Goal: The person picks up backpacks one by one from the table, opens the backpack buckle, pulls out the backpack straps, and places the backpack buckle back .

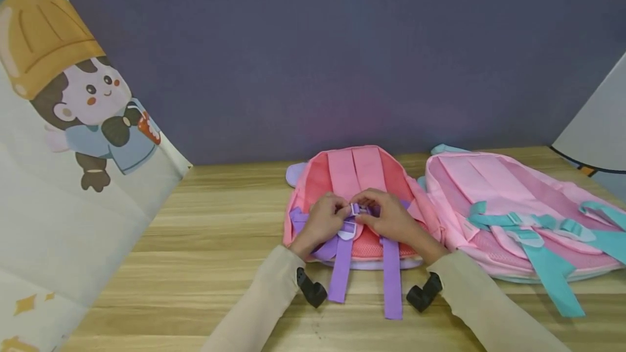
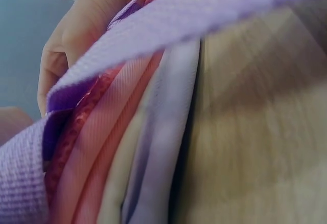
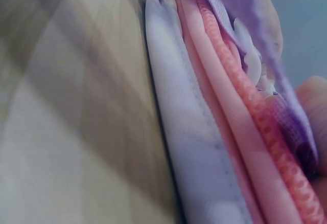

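A coral-pink child's backpack (image 1: 313,183) lies with its padded straps facing up. Over its middle, both hands meet at a small white buckle (image 1: 355,209) on a purple chest strap. The left hand (image 1: 325,221) pinches the buckle's left side, and the right hand (image 1: 391,220) grips its right side between thumb and fingers. Parts of the buckle are hidden by the fingers. Just below sits a white strap adjuster (image 1: 348,230). Two purple webbing ends (image 1: 393,281) hang over the bag's lower edge. In the left wrist view, purple webbing (image 2: 153,35) crosses close to the camera.
A light-pink backpack (image 1: 494,178) with turquoise straps (image 1: 552,270) lies against the coral one on the right. Both are on a wood-grain table (image 1: 205,265). A dark blue panel (image 1: 293,58) stands behind, and a cartoon-printed sheet (image 1: 98,221) slopes along the left.
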A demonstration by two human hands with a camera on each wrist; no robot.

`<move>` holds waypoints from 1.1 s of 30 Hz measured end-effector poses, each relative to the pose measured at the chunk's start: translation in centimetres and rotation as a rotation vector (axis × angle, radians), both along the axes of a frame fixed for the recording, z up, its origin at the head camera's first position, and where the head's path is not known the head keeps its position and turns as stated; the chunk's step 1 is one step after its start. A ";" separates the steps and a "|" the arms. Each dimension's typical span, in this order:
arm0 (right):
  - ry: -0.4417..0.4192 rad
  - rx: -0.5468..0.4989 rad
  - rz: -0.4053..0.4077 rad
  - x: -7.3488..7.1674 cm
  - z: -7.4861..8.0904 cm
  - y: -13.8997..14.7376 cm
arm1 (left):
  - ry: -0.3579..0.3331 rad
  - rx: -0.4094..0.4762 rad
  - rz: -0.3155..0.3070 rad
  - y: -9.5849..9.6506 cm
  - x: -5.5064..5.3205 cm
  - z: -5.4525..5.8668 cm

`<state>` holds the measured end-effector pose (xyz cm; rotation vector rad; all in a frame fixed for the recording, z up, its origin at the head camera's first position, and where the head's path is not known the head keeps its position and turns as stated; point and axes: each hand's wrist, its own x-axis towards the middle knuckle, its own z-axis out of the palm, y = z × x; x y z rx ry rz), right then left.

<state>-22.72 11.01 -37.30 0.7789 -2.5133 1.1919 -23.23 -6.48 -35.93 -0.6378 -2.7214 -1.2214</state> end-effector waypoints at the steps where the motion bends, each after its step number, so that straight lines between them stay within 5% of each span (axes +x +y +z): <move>1: 0.004 -0.003 0.000 0.0 0.0 0.0 | 0.007 -0.008 -0.006 0.0 0.0 0.0; 7: 0.014 -0.004 0.004 0.0 0.0 -0.1 | 0.036 -0.056 -0.036 -0.4 0.1 0.1; 14: 0.013 -0.007 -0.004 0.0 0.0 0.1 | -0.032 -0.066 -0.052 -1.0 -0.1 0.4; 33: 0.022 0.004 -0.006 0.0 -0.1 0.1 | -0.008 0.004 0.015 -0.1 0.0 -0.3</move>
